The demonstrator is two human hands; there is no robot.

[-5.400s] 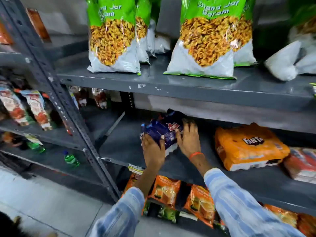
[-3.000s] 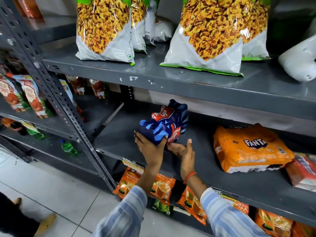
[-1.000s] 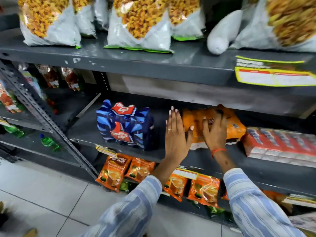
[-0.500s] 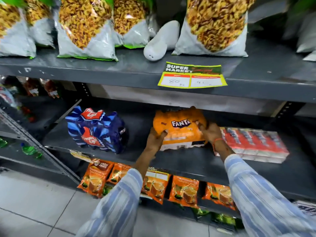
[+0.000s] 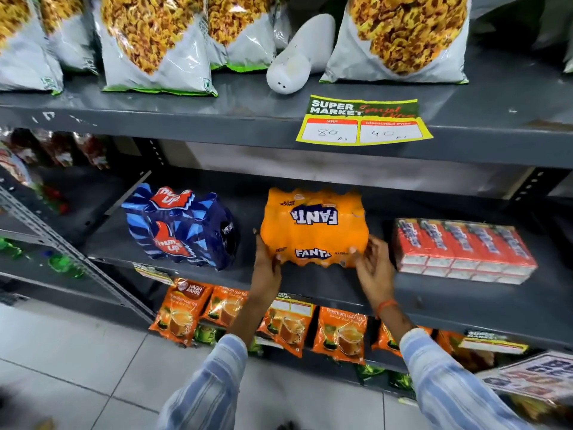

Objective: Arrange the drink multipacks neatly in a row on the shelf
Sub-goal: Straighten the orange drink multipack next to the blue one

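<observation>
A person's two hands steady the orange Fanta multipack (image 5: 313, 226) on the middle shelf (image 5: 465, 301), the pack now stood up on end with its broad printed face turned out to the aisle, where half a second ago it lay lower and flatter between the same hands. The blue Thums Up multipack (image 5: 179, 226), turned upright a few seconds earlier, stands toward the shelf's left end, well apart from the orange one; the red carton multipack (image 5: 462, 251) lies flat toward the right end, just beside it. By the look of things two of the three packs now face front, and the row seems to lack only closer spacing and perhaps a turn of the red pack. The left hand (image 5: 268, 268) takes the grip at the pack's lower left corner, fingers wrapped round the side and thumb on the front edge. The right hand (image 5: 373, 268) is spread half open at the lower right corner, fingertips touching the wrap, more bracing than clasping. The pack's lower edge sits near the shelf's front edge; whether its full weight rests on the shelf cannot be told. Above, snack bags (image 5: 155, 48) line the upper shelf behind a yellow price tag (image 5: 362, 124).
</observation>
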